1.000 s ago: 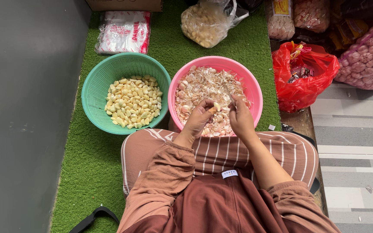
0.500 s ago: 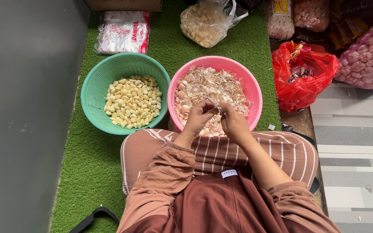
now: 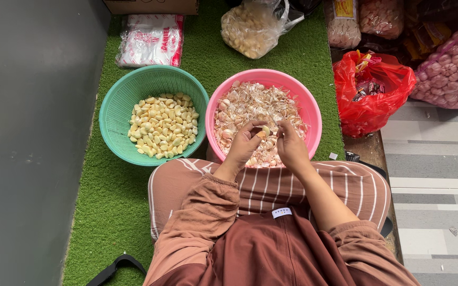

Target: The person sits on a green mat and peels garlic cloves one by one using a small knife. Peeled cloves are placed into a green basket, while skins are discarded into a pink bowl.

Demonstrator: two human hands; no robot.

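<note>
both hands are together over the pink bowl [image 3: 314, 114], which is full of garlic skins and unpeeled cloves. the left hand [image 3: 245, 145] pinches a small garlic clove [image 3: 264, 131] between thumb and fingers. the right hand [image 3: 291, 147] is just beside it, fingers curled close to the clove; i cannot tell if it grips something. to the left, touching the pink bowl, the green basket [image 3: 115, 106] holds peeled cloves. a red plastic bag [image 3: 377, 106] lies to the right.

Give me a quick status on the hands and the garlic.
Left hand pinching a clove, right hand working at it. Both over the pink bowl of skins. Peeled cloves in the green basket. Nothing in the way.
</note>
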